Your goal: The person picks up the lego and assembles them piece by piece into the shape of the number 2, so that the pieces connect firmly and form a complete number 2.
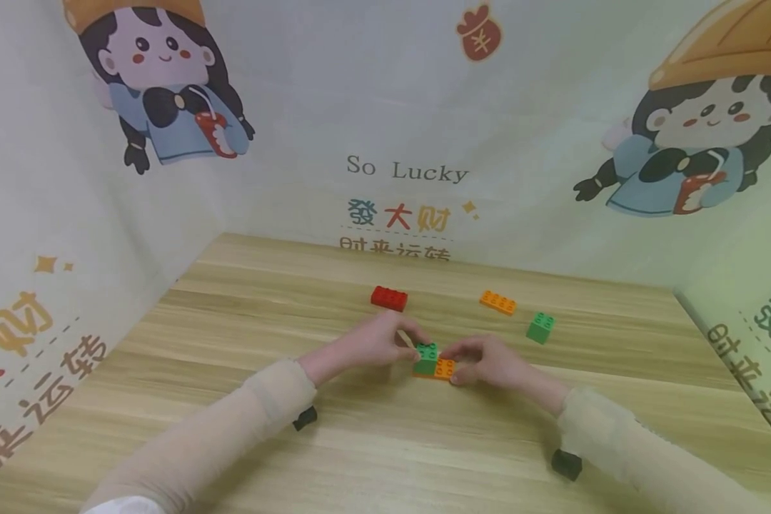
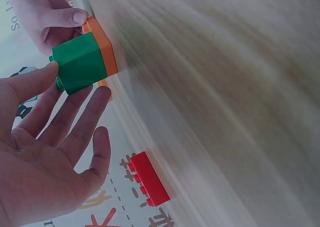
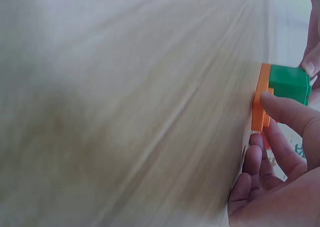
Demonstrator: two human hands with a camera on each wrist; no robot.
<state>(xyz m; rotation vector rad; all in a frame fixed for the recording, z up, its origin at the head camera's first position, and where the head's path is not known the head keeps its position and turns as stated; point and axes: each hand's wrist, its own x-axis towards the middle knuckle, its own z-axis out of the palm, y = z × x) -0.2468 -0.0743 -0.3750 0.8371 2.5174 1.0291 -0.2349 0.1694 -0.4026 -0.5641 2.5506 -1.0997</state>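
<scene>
A green toy building brick (image 1: 427, 365) sits on the left end of a flat orange brick (image 1: 446, 368), in front of me on the table. With thumb and forefinger my left hand (image 1: 385, 338) pinches the green brick near its studded top; its other fingers are spread in the left wrist view. My right hand (image 1: 493, 365) holds the orange brick by its right end. In the right wrist view the thumb (image 3: 285, 109) lies over that end, and the other fingers curve behind it.
Beyond my left hand lies a red brick (image 1: 389, 298). Farther right are another orange brick (image 1: 497, 302) and another green brick (image 1: 540, 327). A printed cloth (image 1: 295, 157) stands around the wooden table (image 1: 385, 457) at the back and sides.
</scene>
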